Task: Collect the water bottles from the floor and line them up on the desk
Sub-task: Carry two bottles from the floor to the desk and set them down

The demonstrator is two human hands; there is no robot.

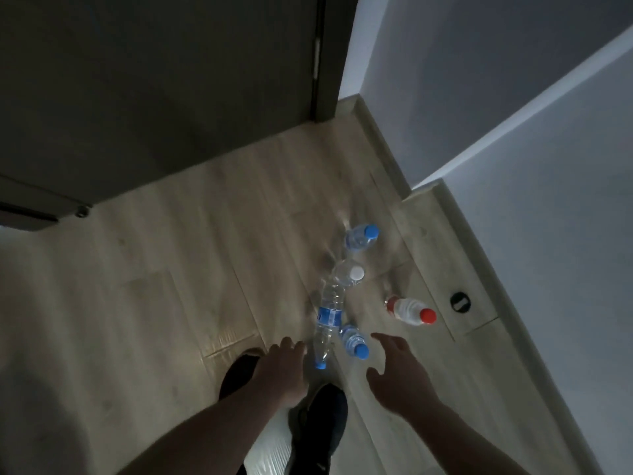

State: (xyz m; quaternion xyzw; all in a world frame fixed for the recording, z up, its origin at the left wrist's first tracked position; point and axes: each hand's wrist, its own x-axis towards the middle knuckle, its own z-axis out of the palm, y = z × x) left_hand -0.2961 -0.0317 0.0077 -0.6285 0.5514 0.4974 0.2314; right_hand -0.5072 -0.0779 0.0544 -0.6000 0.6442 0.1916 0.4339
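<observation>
Long bottle (328, 317) flat, cap toward feet.

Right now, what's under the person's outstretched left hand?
Under the left hand lies pale wood-look floor and the toe of a black shoe. The long clear bottle with the blue label lies just beside it, untouched. Whatever sits directly beneath the palm is hidden.

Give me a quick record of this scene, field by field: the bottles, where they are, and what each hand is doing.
bottles on floor: five
tall bottle: lying down, blue label, blue cap toward the feet
small blue-capped bottle: beside the tall one, nearest the right hand
white-capped bottle: mid cluster
far blue-capped bottle: farthest from the person
red-capped bottle: apart, nearer the wall
left hand: open, reaching down, holds nothing
right hand: open, fingers spread, holds nothing
desk: not in view
</observation>
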